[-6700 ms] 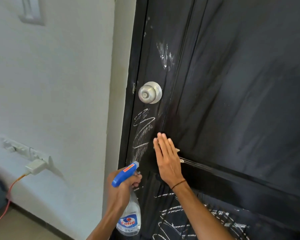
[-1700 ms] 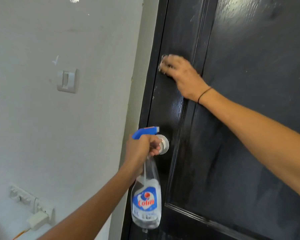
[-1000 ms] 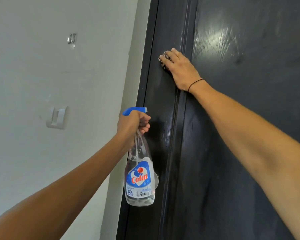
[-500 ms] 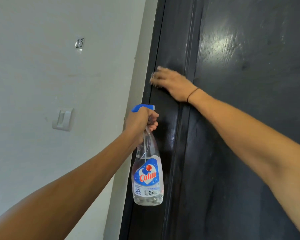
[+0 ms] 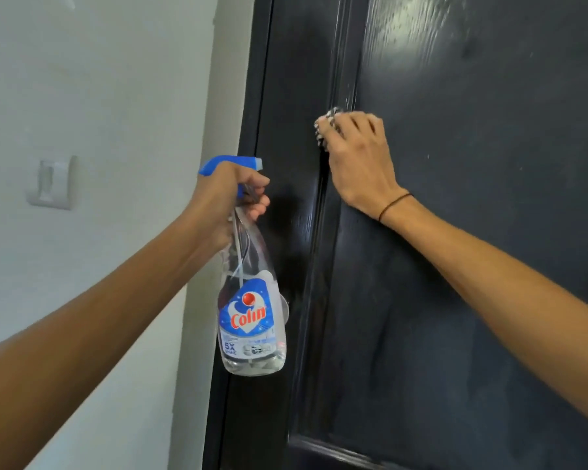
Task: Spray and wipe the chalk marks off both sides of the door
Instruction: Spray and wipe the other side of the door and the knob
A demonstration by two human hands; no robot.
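Note:
The black panelled door fills the right of the view, glossy and wet-looking, with no chalk marks in sight. My right hand presses a small crumpled cloth against the door's raised moulding; only a bit of cloth shows past my fingertips. My left hand grips the neck of a clear spray bottle with a blue trigger head and a Colin label, held upright in front of the door's left stile, nozzle toward the door.
A white wall lies to the left with a light switch on it. The dark door frame runs between wall and door. The door knob is mostly hidden behind the bottle.
My right hand with the cloth has moved right, from the stile near the frame onto the moulding. My left hand keeps the bottle upright in about the same spot.

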